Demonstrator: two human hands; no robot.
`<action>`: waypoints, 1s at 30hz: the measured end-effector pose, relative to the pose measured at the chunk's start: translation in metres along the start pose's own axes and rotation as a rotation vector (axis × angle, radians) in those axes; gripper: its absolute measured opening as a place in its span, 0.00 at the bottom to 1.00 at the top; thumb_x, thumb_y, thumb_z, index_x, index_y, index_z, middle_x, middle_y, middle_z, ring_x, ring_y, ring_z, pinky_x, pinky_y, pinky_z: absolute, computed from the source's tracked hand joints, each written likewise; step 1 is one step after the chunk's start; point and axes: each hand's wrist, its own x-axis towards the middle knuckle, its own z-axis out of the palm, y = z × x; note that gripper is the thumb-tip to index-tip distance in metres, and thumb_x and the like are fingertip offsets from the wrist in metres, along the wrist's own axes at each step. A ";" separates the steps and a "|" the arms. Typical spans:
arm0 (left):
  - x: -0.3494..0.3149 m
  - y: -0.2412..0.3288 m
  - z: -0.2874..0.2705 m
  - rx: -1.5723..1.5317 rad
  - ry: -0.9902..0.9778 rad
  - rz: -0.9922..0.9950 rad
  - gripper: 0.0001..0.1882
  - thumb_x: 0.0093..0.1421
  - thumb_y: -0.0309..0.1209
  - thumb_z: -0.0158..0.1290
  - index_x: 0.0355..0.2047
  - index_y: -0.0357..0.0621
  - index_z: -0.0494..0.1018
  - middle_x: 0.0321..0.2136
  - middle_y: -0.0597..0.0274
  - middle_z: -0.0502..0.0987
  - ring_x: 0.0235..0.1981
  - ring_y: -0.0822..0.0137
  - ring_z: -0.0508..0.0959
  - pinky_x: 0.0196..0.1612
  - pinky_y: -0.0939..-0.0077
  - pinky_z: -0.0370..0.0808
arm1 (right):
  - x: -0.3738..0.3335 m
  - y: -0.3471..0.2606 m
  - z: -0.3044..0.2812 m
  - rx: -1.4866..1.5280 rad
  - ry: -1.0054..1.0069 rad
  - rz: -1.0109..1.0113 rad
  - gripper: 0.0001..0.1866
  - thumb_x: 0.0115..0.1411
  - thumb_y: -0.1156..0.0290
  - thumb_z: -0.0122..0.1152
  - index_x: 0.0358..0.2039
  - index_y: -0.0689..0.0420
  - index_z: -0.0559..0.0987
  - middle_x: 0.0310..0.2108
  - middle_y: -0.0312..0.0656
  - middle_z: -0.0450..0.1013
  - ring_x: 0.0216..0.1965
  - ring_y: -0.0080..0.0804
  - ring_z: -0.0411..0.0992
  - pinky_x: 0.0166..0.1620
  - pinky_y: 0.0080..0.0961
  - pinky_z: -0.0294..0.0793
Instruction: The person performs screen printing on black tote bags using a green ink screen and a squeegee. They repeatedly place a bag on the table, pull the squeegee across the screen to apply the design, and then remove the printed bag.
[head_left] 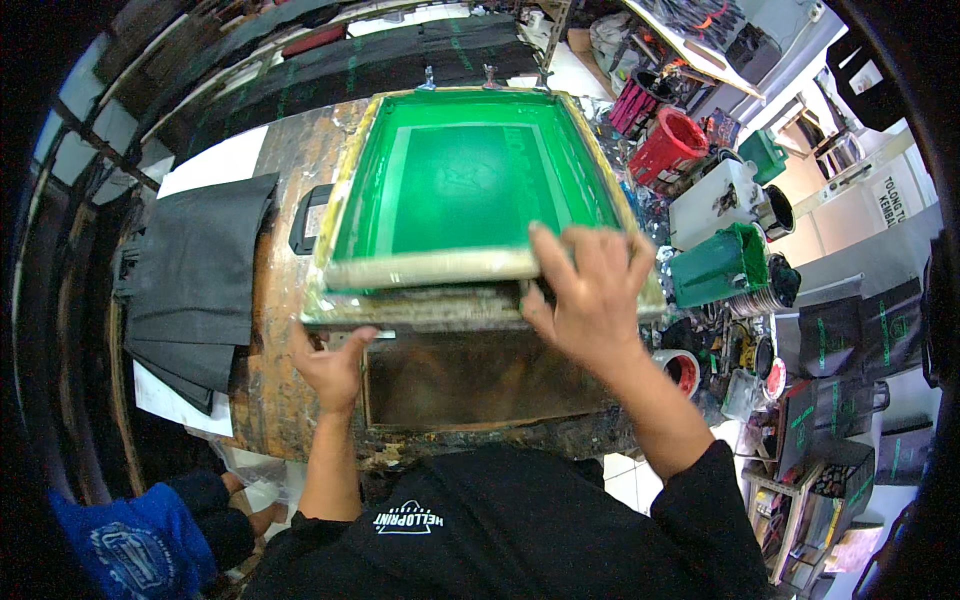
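A screen-printing frame [350, 190] with a green mesh and green ink lies before me, its near edge over a dark board [460, 385]. My right hand [590, 290] grips the right end of a squeegee [430, 268] with a long pale handle, slightly blurred. The squeegee lies across the near end of the mesh, and its blade is hidden. At the frame's near left corner is my left hand [332, 370], thumb and fingers spread apart; I cannot tell how firmly it touches the frame. Metal clamps [490, 75] stand at the frame's far edge.
Dark fabric pieces [200, 270] are stacked on the left of the worn wooden table [280, 330]. Red [668, 148] and green [718, 268] ink buckets crowd the right side. Behind lie more dark printed sheets [400, 65]. A person in a blue shirt [145, 540] is at lower left.
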 end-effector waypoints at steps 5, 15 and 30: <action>0.059 0.047 0.032 -0.070 0.076 0.373 0.45 0.60 0.38 0.72 0.69 0.31 0.59 0.55 0.50 0.74 0.60 0.62 0.71 0.61 0.67 0.69 | 0.094 0.029 -0.038 -0.047 0.140 -0.055 0.26 0.58 0.44 0.65 0.48 0.50 0.80 0.37 0.43 0.74 0.44 0.45 0.73 0.50 0.49 0.64; 0.036 -0.066 0.020 1.136 -0.229 -0.006 0.54 0.57 0.39 0.70 0.76 0.34 0.51 0.51 0.29 0.70 0.54 0.36 0.74 0.61 0.52 0.71 | 0.176 0.039 -0.068 -0.061 0.082 -0.012 0.27 0.66 0.43 0.55 0.35 0.58 0.79 0.30 0.47 0.76 0.37 0.44 0.75 0.50 0.49 0.68; 0.166 -0.026 -0.025 -0.052 -0.274 -0.244 0.26 0.63 0.21 0.58 0.63 0.29 0.74 0.55 0.50 0.80 0.52 0.63 0.81 0.58 0.72 0.76 | 0.202 0.064 -0.064 -0.011 0.106 -0.068 0.28 0.66 0.45 0.58 0.51 0.58 0.82 0.38 0.55 0.79 0.43 0.56 0.76 0.51 0.50 0.71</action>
